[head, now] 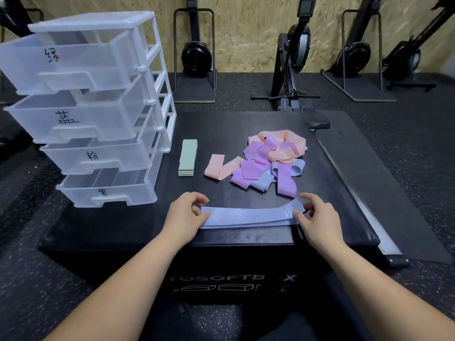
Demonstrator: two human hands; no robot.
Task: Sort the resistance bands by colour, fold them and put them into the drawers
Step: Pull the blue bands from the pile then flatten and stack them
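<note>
A blue resistance band (248,216) lies stretched flat along the near edge of the black soft box (236,124). My left hand (186,215) pinches its left end and my right hand (317,215) pinches its right end, which is lifted a little. Behind it sits a loose pile of purple, peach and blue bands (268,163). A peach band (216,166) lies at the pile's left edge. A folded stack of green bands (188,157) lies left of that. A clear plastic drawer unit (93,107) stands at the left with all its drawers pulled open.
Each drawer front bears a handwritten black label. A black mat (403,183) lies to the right of the box. Rowing machines (295,57) stand upright along the back wall on the speckled rubber floor.
</note>
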